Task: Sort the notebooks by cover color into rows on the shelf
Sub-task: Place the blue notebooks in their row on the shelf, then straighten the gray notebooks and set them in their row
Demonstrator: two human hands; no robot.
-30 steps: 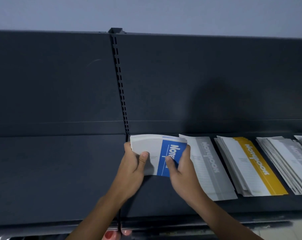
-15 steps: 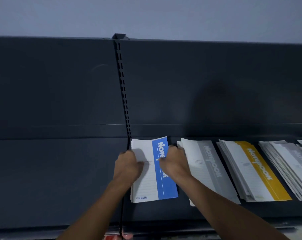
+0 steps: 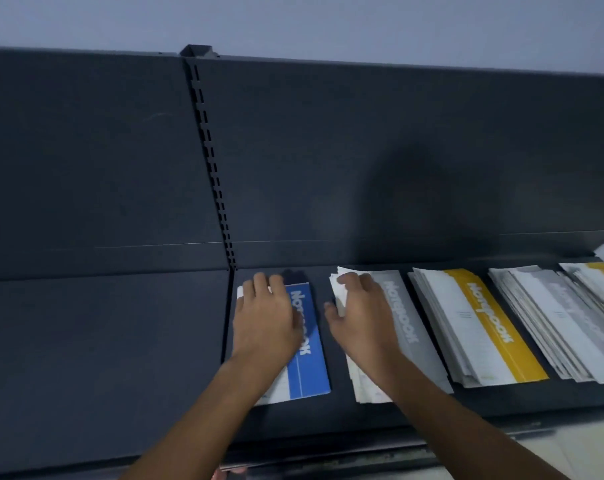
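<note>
Forearms come in from six o'clock. My left hand (image 3: 264, 320) lies flat, fingers spread, pressing on the blue notebooks (image 3: 305, 344); its grip closes on nothing. My right hand (image 3: 361, 317) rests open on the grey stack (image 3: 402, 327), thumb at its left edge, nothing pinched. Toward three o'clock sit the yellow stack (image 3: 480, 323) and a looser grey pile (image 3: 563, 320) on the shelf (image 3: 103, 341). Sorting looks well along, I'd judge; the far piles need squaring. Each notebook's long axis runs six to twelve, tilted slightly toward eleven.
</note>
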